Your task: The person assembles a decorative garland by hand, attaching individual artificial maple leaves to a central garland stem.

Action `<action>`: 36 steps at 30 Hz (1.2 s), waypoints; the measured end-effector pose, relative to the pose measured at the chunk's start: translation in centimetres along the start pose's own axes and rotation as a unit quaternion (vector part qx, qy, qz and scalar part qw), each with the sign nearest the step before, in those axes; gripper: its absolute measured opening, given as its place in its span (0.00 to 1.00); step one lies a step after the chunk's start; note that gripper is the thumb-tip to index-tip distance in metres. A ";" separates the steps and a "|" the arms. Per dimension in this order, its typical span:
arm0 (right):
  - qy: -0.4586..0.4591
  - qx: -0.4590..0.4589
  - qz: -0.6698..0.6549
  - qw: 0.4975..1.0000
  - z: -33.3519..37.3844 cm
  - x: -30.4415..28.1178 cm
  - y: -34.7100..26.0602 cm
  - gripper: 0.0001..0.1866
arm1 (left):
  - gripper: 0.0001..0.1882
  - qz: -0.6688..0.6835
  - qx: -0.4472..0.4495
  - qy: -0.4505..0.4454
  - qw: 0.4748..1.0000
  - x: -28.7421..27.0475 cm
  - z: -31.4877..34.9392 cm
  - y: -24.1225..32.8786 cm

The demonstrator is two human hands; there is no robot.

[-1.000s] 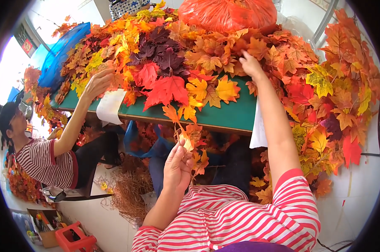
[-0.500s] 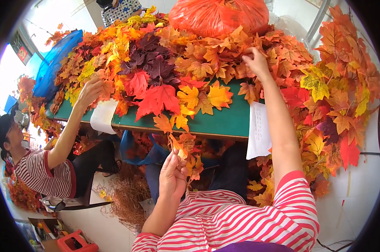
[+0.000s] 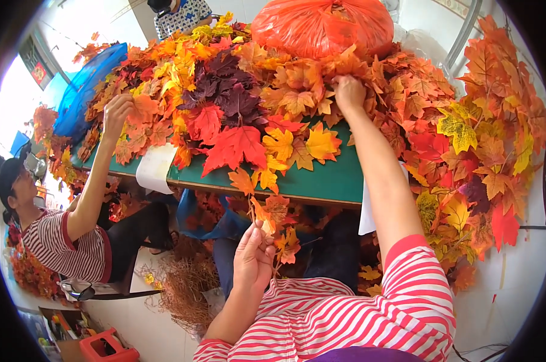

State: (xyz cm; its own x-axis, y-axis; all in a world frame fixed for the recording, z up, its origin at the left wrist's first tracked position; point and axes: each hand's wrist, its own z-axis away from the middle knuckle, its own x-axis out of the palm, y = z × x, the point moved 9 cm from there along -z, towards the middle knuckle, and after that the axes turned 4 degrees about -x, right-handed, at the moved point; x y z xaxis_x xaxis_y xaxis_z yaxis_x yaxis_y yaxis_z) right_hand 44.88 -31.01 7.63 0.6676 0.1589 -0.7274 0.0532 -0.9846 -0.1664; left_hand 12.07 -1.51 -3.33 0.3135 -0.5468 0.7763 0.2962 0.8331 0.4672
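Observation:
My left hand (image 3: 253, 259) is closed around the stem of an artificial maple branch (image 3: 288, 244) in front of my lap. Orange and yellow leaves stand out along this branch, above and beside my fingers. Over the table, my right hand (image 3: 349, 93) reaches into a heap of orange artificial maple leaves (image 3: 297, 99). Its fingers are curled closed at an orange leaf, with the fingertips partly hidden among the foliage. Left of that heap lie dark purple leaves (image 3: 230, 93) and a large red leaf (image 3: 235, 146).
A green table (image 3: 297, 181) bears the leaves and a stuffed orange plastic bag (image 3: 321, 27). A paper sheet (image 3: 367, 211) hangs by my right forearm. Leafy branches (image 3: 496, 139) stand at right. At left, a co-worker (image 3: 64, 235) reaches into leaves. Bare brown stems (image 3: 188, 283) lie below.
My right hand has moved left and a little down along the orange heap, its fingers now curled in. My left hand still holds the branch. The co-worker's hand has moved left and up.

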 end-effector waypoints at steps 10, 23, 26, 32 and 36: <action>-0.062 -0.073 0.035 0.995 -5.5 -8.0 -2.4 0.09 | 0.14 0.004 -0.013 -0.012 1.000 0.3 -0.1 -0.8; -0.092 -0.084 -0.181 0.975 -2.6 -16.4 -6.3 0.15 | 0.15 0.013 0.006 -0.004 1.000 0.0 1.5 0.2; -0.150 -0.011 -0.220 0.964 -1.6 -14.0 -4.3 0.20 | 0.15 0.014 0.008 -0.014 1.000 -0.1 1.7 0.2; -0.360 0.101 -0.150 0.915 5.0 -7.6 -1.8 0.18 | 0.15 0.013 -0.008 -0.039 0.999 0.8 1.8 -0.4; -0.300 -0.004 -0.199 0.933 4.5 -10.4 -2.5 0.13 | 0.16 0.010 0.002 -0.049 0.999 0.6 1.9 -0.1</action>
State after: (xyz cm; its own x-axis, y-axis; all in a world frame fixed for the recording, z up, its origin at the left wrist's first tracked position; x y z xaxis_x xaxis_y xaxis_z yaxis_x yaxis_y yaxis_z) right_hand 34.45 -29.86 12.62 0.0576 0.5222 -0.8509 0.2162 -0.8386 -0.5000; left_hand 10.48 -1.73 -2.11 0.2296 -0.5192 0.8232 0.2865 0.8444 0.4527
